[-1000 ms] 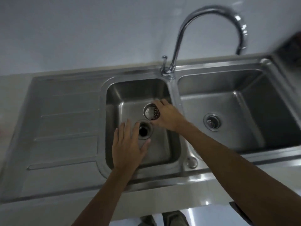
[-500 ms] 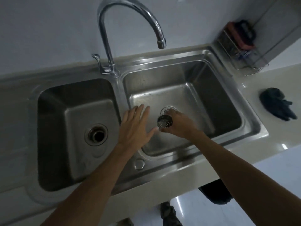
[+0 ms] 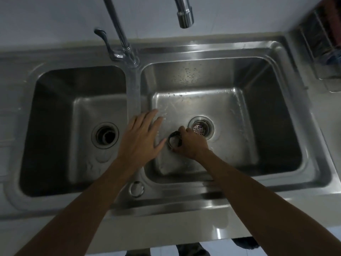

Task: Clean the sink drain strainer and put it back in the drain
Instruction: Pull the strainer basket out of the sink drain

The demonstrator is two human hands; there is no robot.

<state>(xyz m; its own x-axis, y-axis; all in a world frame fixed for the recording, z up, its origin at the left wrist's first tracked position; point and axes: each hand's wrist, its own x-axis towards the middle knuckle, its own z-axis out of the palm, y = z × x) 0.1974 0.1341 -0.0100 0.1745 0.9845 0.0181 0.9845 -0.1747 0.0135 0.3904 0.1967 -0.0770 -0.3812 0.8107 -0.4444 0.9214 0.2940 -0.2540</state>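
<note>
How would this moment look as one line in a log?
right hand: holds strainer over right basin | left hand: open, empty | left drain: open | tap: off

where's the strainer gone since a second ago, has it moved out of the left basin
Yes. The strainer, held in the right hand, has crossed the divider from above the open left drain into the right basin, beside its drain.

Stainless double sink (image 3: pixel 212 196) set in a pale countertop (image 3: pixel 55 235); gooseneck faucet (image 3: pixel 127 47) mounted on the divider; wire rack (image 3: pixel 321 47) at the counter's right rear.
</note>
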